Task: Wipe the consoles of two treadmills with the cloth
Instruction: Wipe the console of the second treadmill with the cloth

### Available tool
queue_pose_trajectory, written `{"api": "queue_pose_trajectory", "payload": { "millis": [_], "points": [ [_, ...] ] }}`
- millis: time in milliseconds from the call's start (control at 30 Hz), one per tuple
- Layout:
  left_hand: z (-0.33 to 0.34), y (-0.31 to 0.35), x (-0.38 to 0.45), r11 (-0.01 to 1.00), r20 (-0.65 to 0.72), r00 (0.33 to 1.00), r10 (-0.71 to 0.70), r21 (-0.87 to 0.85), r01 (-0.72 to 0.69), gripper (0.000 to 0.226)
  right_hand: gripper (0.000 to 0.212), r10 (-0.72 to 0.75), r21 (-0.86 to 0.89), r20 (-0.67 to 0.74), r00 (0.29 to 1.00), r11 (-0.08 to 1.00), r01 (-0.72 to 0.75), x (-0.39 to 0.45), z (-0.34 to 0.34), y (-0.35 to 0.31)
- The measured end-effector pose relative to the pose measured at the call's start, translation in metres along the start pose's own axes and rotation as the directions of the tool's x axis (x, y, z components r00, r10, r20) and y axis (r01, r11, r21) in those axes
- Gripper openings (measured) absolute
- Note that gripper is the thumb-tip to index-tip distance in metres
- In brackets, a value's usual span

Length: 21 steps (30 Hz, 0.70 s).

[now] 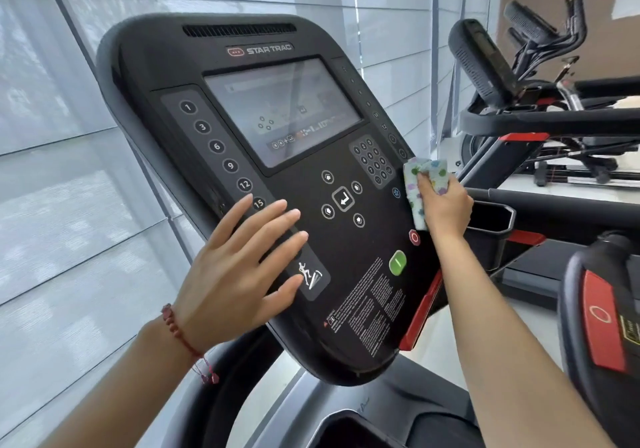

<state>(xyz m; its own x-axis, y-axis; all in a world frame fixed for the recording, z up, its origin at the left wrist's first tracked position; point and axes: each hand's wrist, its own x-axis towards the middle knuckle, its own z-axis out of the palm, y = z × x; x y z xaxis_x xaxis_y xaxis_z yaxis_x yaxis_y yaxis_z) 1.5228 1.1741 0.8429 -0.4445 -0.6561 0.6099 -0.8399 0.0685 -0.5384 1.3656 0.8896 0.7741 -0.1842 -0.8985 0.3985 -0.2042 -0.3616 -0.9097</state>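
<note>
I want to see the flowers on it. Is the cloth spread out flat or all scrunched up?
Scrunched up. The cloth is bunched in the right hand, pressed against the console's right edge.

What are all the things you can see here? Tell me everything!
console: one, black, centre, tilted
screen: one, grey, upper console
green button: one, lower right of console
red button: one, above the green one
cloth: one, white with coloured spots, console's right edge
second treadmill: one, black and red, right
bracelet: one, red, left wrist
left hand: flat on the console
right hand: grips the cloth
</note>
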Motion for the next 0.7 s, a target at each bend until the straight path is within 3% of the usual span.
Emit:
{"api": "queue_pose_trajectory", "payload": {
  "millis": [133, 367, 467, 700],
  "points": [
    [0.006, 0.015, -0.007, 0.999, 0.019, 1.0, 0.0, -0.041, 0.001, 0.036, 0.031, 0.007, 0.093, 0.057, 0.998, 0.996, -0.012, -0.042, -0.011, -0.007],
    [0.015, 0.02, -0.01, 0.999, 0.06, 0.998, 0.035, 0.021, -0.037, 0.037, 0.014, -0.274, 0.274, 0.19, 0.943, 0.937, 0.217, -0.14, -0.034, -0.026],
    [0.016, 0.021, -0.011, 0.998, 0.049, 0.998, 0.046, 0.038, -0.048, 0.036, 0.017, -0.34, 0.312, 0.214, 0.916, 0.912, 0.266, -0.151, -0.04, -0.027],
    [0.017, 0.021, -0.01, 0.998, 0.026, 0.999, 0.041, 0.043, -0.042, 0.034, 0.016, -0.09, 0.176, 0.119, 0.989, 0.982, 0.068, -0.106, -0.028, -0.013]
  ]
}}
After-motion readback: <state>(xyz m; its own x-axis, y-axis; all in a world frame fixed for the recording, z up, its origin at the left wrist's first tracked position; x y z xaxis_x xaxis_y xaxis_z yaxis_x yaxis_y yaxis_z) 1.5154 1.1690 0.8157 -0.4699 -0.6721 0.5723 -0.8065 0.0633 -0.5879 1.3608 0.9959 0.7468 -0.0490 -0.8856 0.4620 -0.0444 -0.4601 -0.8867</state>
